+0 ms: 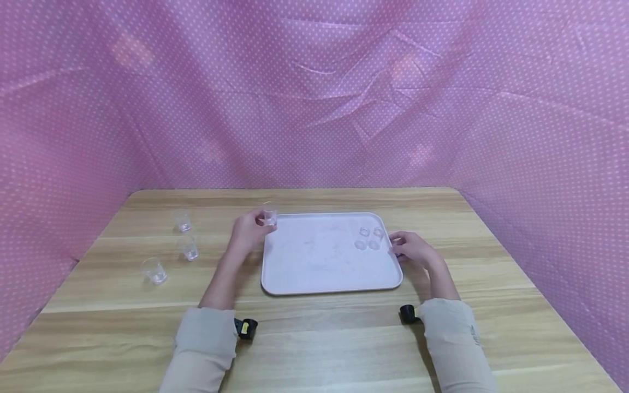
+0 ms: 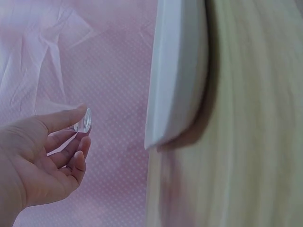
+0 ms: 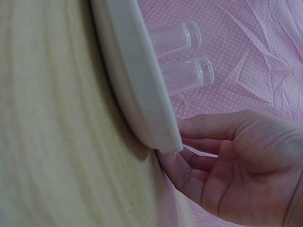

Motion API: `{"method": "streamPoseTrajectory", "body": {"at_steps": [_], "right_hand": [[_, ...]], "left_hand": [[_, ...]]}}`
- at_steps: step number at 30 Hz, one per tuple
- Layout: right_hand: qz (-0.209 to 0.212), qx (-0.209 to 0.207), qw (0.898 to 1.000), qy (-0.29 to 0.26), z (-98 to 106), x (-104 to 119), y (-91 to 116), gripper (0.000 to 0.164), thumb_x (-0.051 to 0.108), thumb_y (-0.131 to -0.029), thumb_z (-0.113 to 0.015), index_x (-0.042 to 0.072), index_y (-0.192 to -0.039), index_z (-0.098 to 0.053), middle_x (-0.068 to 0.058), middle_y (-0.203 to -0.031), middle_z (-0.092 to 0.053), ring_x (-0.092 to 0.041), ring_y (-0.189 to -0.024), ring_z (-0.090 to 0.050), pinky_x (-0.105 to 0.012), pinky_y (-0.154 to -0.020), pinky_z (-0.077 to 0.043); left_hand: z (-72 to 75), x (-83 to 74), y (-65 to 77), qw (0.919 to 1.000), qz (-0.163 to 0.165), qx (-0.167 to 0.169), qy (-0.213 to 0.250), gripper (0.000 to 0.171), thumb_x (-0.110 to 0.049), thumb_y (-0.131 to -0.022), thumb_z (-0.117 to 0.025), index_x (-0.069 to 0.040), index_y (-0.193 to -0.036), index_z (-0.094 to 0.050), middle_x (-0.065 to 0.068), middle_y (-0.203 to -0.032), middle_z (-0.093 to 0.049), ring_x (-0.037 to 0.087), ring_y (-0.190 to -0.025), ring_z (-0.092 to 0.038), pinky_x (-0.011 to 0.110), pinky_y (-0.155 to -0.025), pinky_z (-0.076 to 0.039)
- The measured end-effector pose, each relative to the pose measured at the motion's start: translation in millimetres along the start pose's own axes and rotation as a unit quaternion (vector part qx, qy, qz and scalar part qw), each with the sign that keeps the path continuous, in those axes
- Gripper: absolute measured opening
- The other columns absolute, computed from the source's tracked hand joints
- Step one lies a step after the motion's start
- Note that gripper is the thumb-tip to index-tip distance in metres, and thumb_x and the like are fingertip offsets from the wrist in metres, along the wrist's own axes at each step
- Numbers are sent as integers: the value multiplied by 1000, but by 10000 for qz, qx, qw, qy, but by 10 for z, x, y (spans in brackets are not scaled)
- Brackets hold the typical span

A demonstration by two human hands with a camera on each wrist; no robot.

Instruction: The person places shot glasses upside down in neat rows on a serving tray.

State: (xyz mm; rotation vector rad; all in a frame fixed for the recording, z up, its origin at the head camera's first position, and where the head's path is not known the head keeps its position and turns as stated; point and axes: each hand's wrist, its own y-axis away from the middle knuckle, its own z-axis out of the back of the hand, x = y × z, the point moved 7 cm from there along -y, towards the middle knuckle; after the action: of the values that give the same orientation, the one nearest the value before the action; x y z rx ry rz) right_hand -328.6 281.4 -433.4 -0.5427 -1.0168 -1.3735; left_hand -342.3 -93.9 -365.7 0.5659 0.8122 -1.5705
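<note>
My left fingers [image 2: 64, 119] pinch upright clear glass [image 1: 270, 215], parted only its width, at far left corner of tray [image 1: 314, 265]; could slip if squeeze slackens. Right fingers [image 3: 206, 126], curled, grip tray's right rim; tug could topple two inverted glasses [image 1: 373, 245] just inside it. Three more glasses [image 1: 189, 251] on tabletop [image 1: 324, 338] left of tray. Mark on right sleeve [image 1: 452, 344], nearer me than tray: unreadable.

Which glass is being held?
The glass by the far left corner of the tray, pinched in the left hand; the others rest on table or tray.
</note>
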Motion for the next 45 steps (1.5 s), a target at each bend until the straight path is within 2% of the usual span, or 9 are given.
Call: {"method": "streamPoseTrajectory", "body": {"at_steps": [12,20,23,30,37,45], "right_hand": [[20,-11,10000,-28,22,-45,-11,43,-2,-88,-51,-13,-127,-40,-25,-105,-53,-23,-83,-58,-33,-73,-52],[53,-5,10000,-8,25,-34,-11,43,-2,-87,-51,-14,-127,-40,-26,-106,-53,-23,-83,-58,-34,-73,-52],[38,-3,10000,-21,23,-26,-11,43,-2,-87,-52,-14,-127,-40,-25,-105,-53,-23,-82,-59,-34,-73,-52],[66,21,10000,-25,14,5,5,43,-2,-87,-52,-14,-127,-40,-26,-105,-53,-25,-84,-59,-35,-75,-51],[51,29,10000,-68,8,-10,-13,44,-2,-87,-52,-14,-127,-39,-25,-105,-53,-24,-83,-59,-35,-75,-51],[23,-6,10000,10,16,-24,-37,44,-2,-87,-52,-13,-127,-40,-24,-103,-53,-23,-82,-58,-34,-74,-51]], "left_hand": [[-258,-318,-82,9993,-338,141,-38,34,-9,-76,-73,6,-104,-62,16,-90,-63,27,-82,-55,35,-69,-45],[-485,-448,-100,9978,-571,329,-73,25,-10,-76,-74,0,-97,-65,12,-86,-63,24,-80,-55,34,-70,-45],[-546,-498,-103,9976,-575,382,-110,27,-12,-76,-74,-1,-99,-65,11,-88,-64,23,-82,-56,33,-70,-46],[-687,-594,-110,9976,-430,515,156,30,-12,-78,-73,-1,-104,-65,10,-98,-64,22,-87,-56,31,-70,-46],[-854,-696,-119,9964,-591,584,196,24,-10,-76,-74,-4,-98,-66,7,-95,-66,20,-82,-55,30,-67,-45],[-1033,-780,-105,9936,-857,732,123,25,-10,-76,-74,-3,-99,-65,9,-98,-66,25,-89,-58,34,-75,-47]]}}
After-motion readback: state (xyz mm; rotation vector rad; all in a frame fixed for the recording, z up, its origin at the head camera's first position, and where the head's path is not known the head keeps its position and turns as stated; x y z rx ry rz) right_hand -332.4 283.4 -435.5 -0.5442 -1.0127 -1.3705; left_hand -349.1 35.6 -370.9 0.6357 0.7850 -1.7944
